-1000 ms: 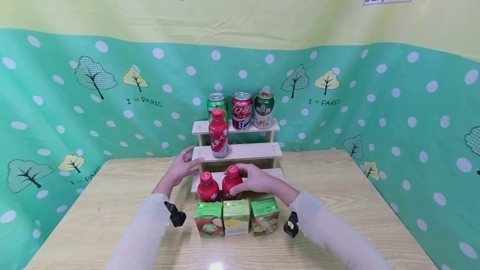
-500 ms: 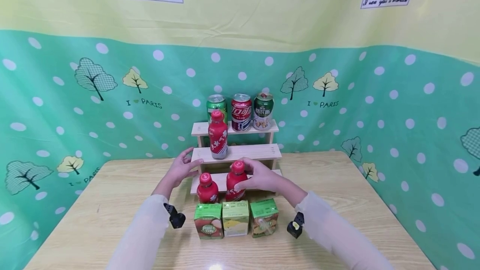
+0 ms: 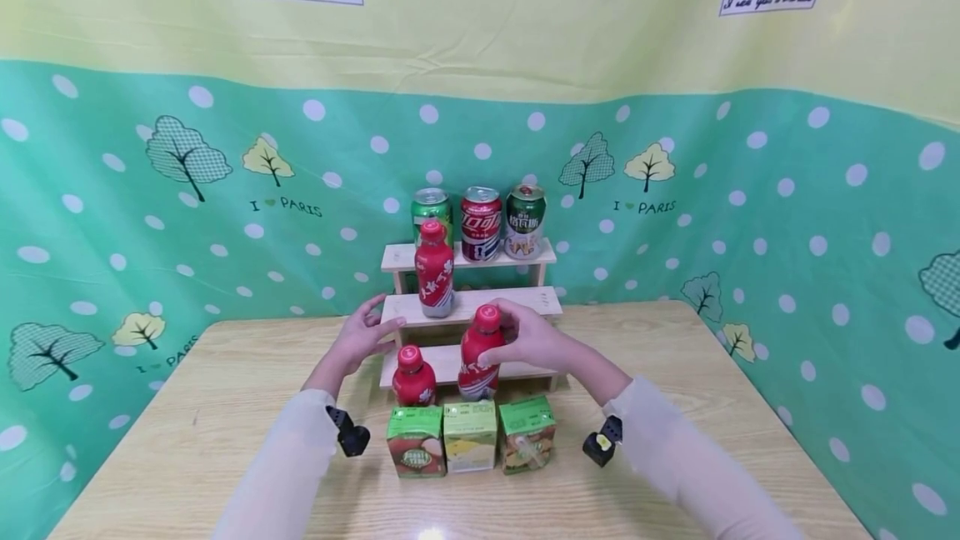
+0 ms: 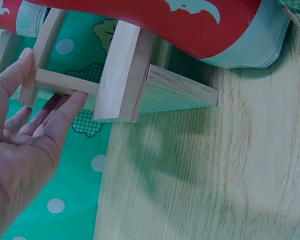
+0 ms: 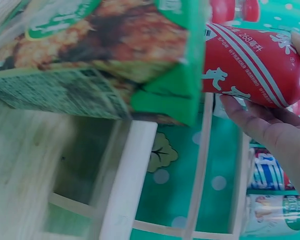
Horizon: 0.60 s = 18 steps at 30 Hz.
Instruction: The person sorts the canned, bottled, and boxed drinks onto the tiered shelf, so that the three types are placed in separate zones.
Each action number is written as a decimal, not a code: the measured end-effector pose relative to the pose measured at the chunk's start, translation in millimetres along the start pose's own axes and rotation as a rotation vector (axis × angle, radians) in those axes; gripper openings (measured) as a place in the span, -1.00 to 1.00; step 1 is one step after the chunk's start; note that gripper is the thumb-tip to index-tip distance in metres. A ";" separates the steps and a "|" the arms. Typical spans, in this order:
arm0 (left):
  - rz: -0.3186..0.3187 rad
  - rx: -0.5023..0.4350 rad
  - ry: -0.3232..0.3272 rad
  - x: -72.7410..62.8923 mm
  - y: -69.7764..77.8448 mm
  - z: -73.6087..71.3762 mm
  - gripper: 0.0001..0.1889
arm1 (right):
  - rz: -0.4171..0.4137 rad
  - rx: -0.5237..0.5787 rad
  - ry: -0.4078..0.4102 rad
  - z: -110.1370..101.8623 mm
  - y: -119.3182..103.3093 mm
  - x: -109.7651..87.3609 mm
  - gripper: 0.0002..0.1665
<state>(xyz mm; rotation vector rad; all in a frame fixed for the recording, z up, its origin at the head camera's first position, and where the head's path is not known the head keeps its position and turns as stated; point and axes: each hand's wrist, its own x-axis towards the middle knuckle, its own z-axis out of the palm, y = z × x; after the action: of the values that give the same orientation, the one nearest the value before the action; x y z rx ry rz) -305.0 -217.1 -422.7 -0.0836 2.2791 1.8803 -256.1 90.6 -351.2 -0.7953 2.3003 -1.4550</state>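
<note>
Viewing from afar, I see the right hand (image 3: 536,347) clamped round a red bottle (image 3: 477,355), slightly tilted, before the lowest tier (image 3: 446,363) of the wooden shelf (image 3: 546,298) (the bottle's base shows just beyond three cartons (image 3: 470,438) on the counter (image 3: 660,365)). With thumb and fingers, the left hand (image 3: 360,337) grips the shelf's left side.

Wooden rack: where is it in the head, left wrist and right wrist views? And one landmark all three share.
Head: wooden rack at centre, left hand touching its left end.
Left wrist: wooden rack upper left, partly hidden by a red bottle.
Right wrist: wooden rack lower middle, below a carton.
Shared landmark: green dotted backdrop.
</note>
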 end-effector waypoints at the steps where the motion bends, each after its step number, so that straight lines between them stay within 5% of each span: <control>1: 0.000 -0.001 0.001 0.2 0.0 -0.1 -0.13 | 0.001 0.000 0.005 -2.2 -1.5 0.1 -0.28; 18: 0.005 -0.007 -0.006 1.7 -2.1 -0.7 -0.12 | 0.062 -0.014 0.165 -34.8 -18.4 6.6 -0.24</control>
<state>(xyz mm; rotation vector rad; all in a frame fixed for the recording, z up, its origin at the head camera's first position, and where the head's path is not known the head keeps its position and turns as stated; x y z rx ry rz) -306.4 -218.1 -424.9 -0.0738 2.2712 1.8879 -274.3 105.9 -319.1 -0.6226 2.4348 -1.5303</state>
